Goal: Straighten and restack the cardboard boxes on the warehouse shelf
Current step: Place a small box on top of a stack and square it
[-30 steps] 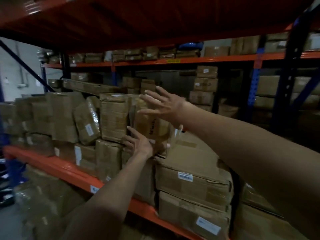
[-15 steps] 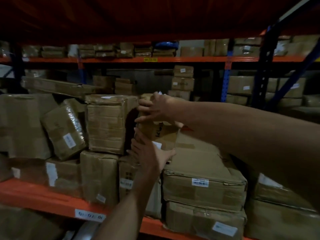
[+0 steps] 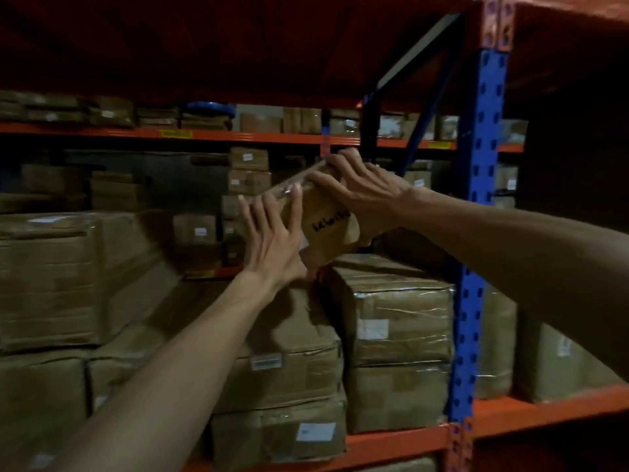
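Observation:
A small brown cardboard box point(image 3: 328, 229) with black handwriting on its side is held tilted in the air above the stacked boxes. My left hand point(image 3: 272, 241) presses flat against its left face, fingers spread. My right hand point(image 3: 360, 192) grips its top right edge. Below it stands a tall taped box point(image 3: 398, 321) on another box, and to the left a lower stack of wide boxes point(image 3: 292, 376) with white labels. A large box point(image 3: 68, 277) fills the left side of the shelf.
A blue upright post point(image 3: 476, 233) stands just right of the stack. The orange shelf beam point(image 3: 391, 444) runs along the bottom. More boxes point(image 3: 558, 362) sit right of the post. Further racks with boxes point(image 3: 248, 172) stand behind.
Both hands closed on the small box and lifted it up and to the right, off the pile. The view has shifted right, toward the blue post.

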Motion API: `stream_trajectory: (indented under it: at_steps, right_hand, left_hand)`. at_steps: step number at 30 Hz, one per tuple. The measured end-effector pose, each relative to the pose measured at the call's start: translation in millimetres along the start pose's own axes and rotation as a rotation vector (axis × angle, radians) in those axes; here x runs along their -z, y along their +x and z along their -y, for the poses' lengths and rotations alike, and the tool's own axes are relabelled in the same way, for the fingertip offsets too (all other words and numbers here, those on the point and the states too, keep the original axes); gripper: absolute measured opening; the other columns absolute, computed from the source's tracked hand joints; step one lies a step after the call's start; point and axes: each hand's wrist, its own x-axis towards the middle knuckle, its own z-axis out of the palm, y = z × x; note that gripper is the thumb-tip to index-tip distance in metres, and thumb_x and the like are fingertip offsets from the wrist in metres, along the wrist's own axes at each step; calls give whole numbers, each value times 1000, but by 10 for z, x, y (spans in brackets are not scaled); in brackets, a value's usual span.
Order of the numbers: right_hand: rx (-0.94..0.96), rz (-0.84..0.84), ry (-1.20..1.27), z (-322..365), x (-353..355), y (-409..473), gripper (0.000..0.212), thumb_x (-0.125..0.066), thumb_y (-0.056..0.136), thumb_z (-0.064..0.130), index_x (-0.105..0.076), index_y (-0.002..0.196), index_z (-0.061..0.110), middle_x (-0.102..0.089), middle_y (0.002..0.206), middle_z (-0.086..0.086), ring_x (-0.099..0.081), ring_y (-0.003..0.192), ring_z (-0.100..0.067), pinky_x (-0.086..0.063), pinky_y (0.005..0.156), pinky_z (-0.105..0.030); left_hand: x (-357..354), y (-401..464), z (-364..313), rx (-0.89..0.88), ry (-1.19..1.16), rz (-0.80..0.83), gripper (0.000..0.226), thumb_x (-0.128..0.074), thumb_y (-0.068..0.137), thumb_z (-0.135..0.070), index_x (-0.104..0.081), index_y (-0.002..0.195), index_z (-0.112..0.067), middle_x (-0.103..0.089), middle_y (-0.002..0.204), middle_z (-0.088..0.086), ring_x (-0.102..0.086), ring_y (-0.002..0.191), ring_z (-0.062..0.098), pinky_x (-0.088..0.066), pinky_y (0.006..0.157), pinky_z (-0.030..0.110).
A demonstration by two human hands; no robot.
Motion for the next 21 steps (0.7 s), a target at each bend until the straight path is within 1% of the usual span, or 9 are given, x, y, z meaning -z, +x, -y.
stream_trajectory:
  at_steps: [4, 6, 8, 10, 12, 14, 16, 18, 21]
  right_hand:
    - [-195, 38, 132, -401, -452, -822, 146, -89, 39, 59, -12, 155, 15, -27, 145, -24, -25, 135, -45, -49, 91, -62]
    - [-255, 35, 192, -445, -743, -1185, 145, -89, 39, 58, -15, 155, 13, -29, 142, -25, -28, 132, -46, -49, 92, -63]
    - [-329, 93, 276, -460, -1012, -1459, 150, -89, 37, 62, -11, 156, 14, -25, 145, -23, -23, 134, -45, -43, 100, -63]
    - [-370, 79, 302, -486, -1209, -1542, 153, -90, 38, 63, -8, 157, 14, -21, 147, -23, -18, 136, -45, -31, 110, -63]
    - [-320, 69, 250, -523, -1313, -1452, 152, -90, 39, 63, -9, 157, 11, -25, 146, -27, -18, 136, -46, -13, 116, -61]
    - [-317, 53, 229, -565, -1390, -1338, 155, -90, 40, 63, -5, 156, 8, -26, 146, -31, -17, 137, -48, -1, 119, -57]
    - [-314, 60, 232, -595, -1489, -1270, 158, -89, 43, 66, 7, 155, 10, -18, 150, -32, -12, 142, -48, 2, 120, -55]
    - [-315, 38, 244, -602, -1588, -1259, 158, -87, 44, 69, 11, 154, 12, -13, 152, -30, -9, 144, -46, 3, 121, -54]
    - [-309, -12, 248, -592, -1604, -1251, 154, -91, 43, 62, 1, 157, 11, -18, 151, -32, -14, 142, -48, -2, 120, -56]
  left_hand:
    - [5, 209, -764, -213, 24, 97, 151, -74, 57, -73, 32, 147, -14, 5, 150, 41, 0, 139, 57, 11, 108, 71]
    - [-73, 241, -1123, -268, 60, 129, 153, -76, 54, -72, 33, 146, -15, 4, 149, 41, -1, 138, 57, 11, 106, 73]
    - [-192, 288, -1371, -342, 118, 153, 153, -78, 53, -70, 30, 148, -16, 1, 149, 40, -1, 138, 57, 13, 104, 74]
    - [-301, 394, -1452, -385, 193, 140, 154, -78, 53, -71, 30, 148, -16, 1, 150, 38, -2, 139, 56, 10, 104, 75]
    - [-363, 438, -1439, -333, 208, 135, 154, -76, 53, -74, 33, 146, -17, -1, 151, 35, -4, 140, 53, 5, 106, 74]
    - [-422, 484, -1460, -287, 212, 166, 153, -76, 54, -74, 35, 144, -20, -2, 152, 34, -5, 141, 51, 0, 108, 72]
    - [-487, 520, -1524, -257, 250, 186, 151, -77, 56, -72, 34, 145, -20, -4, 153, 33, -7, 141, 50, -5, 109, 70]
    - [-519, 551, -1575, -245, 285, 186, 148, -77, 58, -70, 30, 147, -20, -6, 153, 34, -8, 141, 50, -8, 110, 69]
    - [-505, 494, -1574, -229, 286, 187, 144, -77, 59, -68, 24, 151, -21, -6, 155, 35, -6, 143, 51, -4, 110, 70]
